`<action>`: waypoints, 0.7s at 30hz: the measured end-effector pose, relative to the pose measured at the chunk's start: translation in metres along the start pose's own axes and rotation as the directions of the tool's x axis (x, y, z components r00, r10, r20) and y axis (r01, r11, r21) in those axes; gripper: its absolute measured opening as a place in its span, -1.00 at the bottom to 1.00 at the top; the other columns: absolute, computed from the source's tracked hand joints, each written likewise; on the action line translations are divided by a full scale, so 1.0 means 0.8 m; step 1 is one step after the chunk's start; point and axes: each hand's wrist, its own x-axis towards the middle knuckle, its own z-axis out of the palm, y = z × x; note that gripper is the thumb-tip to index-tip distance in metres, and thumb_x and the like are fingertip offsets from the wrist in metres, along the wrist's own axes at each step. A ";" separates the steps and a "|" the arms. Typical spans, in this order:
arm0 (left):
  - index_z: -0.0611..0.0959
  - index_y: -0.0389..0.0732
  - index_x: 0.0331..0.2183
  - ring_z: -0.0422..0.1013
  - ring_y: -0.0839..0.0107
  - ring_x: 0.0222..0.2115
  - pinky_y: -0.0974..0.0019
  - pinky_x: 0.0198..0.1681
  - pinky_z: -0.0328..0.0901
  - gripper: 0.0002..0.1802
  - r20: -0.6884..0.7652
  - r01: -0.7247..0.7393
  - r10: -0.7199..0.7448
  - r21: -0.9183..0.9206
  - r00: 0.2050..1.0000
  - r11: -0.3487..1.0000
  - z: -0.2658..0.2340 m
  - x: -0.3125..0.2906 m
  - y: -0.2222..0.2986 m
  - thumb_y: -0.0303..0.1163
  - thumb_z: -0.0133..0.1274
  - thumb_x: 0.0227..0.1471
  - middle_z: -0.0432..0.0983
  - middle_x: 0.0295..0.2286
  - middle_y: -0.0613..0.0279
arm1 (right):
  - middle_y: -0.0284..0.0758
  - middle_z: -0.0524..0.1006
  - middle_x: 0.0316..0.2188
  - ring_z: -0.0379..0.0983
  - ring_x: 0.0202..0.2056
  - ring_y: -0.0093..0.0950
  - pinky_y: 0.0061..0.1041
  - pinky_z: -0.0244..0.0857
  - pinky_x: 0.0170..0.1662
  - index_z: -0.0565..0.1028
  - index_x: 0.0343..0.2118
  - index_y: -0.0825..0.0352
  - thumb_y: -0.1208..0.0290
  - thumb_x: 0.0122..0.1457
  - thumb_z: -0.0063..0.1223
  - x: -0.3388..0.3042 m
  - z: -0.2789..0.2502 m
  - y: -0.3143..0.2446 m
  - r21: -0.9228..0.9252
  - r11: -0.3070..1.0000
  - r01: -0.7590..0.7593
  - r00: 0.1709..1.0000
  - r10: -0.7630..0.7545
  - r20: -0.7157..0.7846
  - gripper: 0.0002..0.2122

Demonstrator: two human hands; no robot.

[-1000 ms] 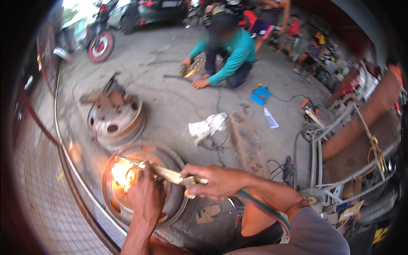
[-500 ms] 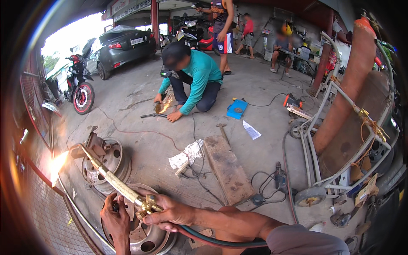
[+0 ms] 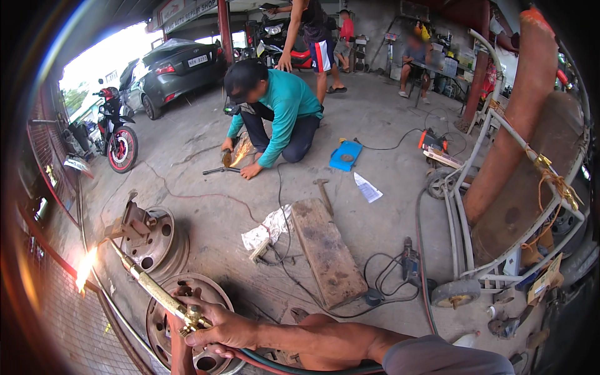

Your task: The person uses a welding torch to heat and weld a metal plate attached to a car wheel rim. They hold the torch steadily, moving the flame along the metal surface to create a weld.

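Note:
My right hand [image 3: 219, 326] is wrapped round the valve end of a brass gas torch [image 3: 152, 290], which slants up to the left. A bright flame [image 3: 86, 270] burns off its tip, beside a rusty metal block [image 3: 136, 222] on a steel wheel rim [image 3: 164, 250]. My left hand [image 3: 177, 325] is close against the torch's valves, partly hidden behind them. Its visible fingers are curled, and what they hold cannot be made out. Under both hands lies a second wheel rim [image 3: 215, 290]. Red and green hoses [image 3: 312, 364] trail right from the torch under my right forearm.
Ahead, a person in a teal shirt [image 3: 290, 106] crouches over a sparking grinder [image 3: 227, 157]. A rusty slab [image 3: 328, 256], white rag [image 3: 272, 228], hammer [image 3: 325, 194] and corded drill [image 3: 410, 265] lie on the floor. At right, a cart [image 3: 462, 237] carries a tall brown cylinder [image 3: 512, 125].
The torch has shifted slightly down and left, its flame now lower. My left hand has moved in from beside the torch to its valves. The standing person behind has leaned toward the crouching one.

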 end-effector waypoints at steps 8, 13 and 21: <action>0.70 -0.39 -0.30 0.57 0.39 -0.47 0.31 -0.45 0.39 -0.69 0.028 0.194 -0.196 0.056 0.980 0.979 -0.036 -0.027 0.007 -0.29 0.07 0.19 0.61 -0.56 0.20 | -0.32 0.48 -0.42 0.28 -0.77 -0.67 -0.61 0.19 -0.78 -0.13 0.47 0.17 0.48 0.21 0.26 -0.004 0.004 0.010 -0.125 0.988 0.090 0.995 -0.085 0.048 -0.10; 0.70 -0.39 -0.30 0.56 0.39 -0.48 0.32 -0.45 0.38 -0.68 -0.014 0.263 -0.263 0.092 0.965 0.960 -0.047 -0.033 0.008 -0.28 0.07 0.20 0.61 -0.56 0.20 | -0.29 0.45 -0.40 0.25 -0.81 -0.64 -0.59 0.17 -0.82 0.15 0.21 0.17 0.22 0.33 0.18 -0.007 0.008 0.013 -0.206 0.941 0.267 0.962 -0.250 0.105 -0.48; 0.70 -0.38 -0.30 0.55 0.41 -0.49 0.33 -0.46 0.37 -0.67 -0.003 0.314 -0.315 0.111 0.949 0.943 -0.005 -0.027 0.012 -0.26 0.07 0.20 0.60 -0.57 0.21 | -0.40 0.33 -0.63 0.19 -0.86 -0.61 -0.59 0.10 -0.85 0.25 -0.03 0.19 0.09 0.43 -0.01 -0.002 -0.004 0.004 -0.211 0.957 0.200 0.974 -0.171 0.145 -0.69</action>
